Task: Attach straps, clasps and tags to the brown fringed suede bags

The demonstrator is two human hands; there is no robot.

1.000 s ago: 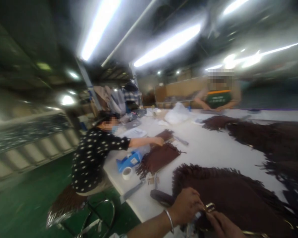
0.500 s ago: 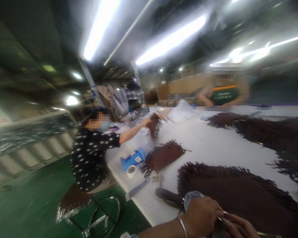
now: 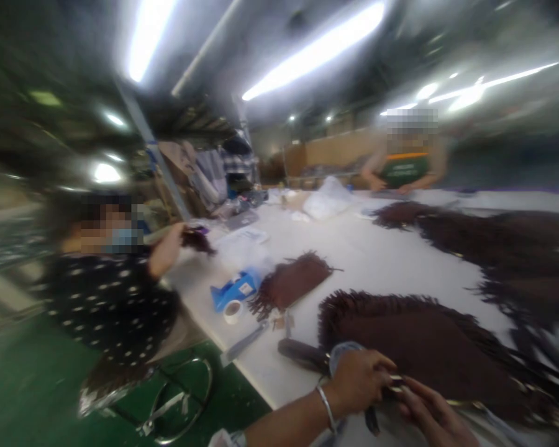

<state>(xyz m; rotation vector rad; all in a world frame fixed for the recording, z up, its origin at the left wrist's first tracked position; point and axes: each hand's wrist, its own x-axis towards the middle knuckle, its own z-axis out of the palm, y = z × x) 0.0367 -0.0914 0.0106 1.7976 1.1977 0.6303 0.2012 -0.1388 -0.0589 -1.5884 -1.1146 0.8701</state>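
My left hand [image 3: 361, 382], with a silver bangle on the wrist, is closed in a pinch on a small gold metal piece [image 3: 395, 385] at the near edge of a brown fringed bag [image 3: 423, 341]. My right hand [image 3: 428, 413] meets it from the right, fingers closed on the same gold piece. Both hands rest over the bag at the front of the white table [image 3: 382, 261]. A dark flat tool [image 3: 302, 355] lies just left of my left hand. The picture is blurred by motion.
A smaller brown fringed piece [image 3: 291, 282], a blue box [image 3: 235, 290] and a tape roll [image 3: 233, 310] lie to the left. More brown fringed bags [image 3: 507, 242] cover the right. A seated person in a dotted top [image 3: 107, 298] holds a dark piece. Another person [image 3: 405, 171] stands at the far end.
The seated person pulled a brown piece from the table back toward themselves. My hands stayed together on the gold piece; the view shifted slightly right and down.
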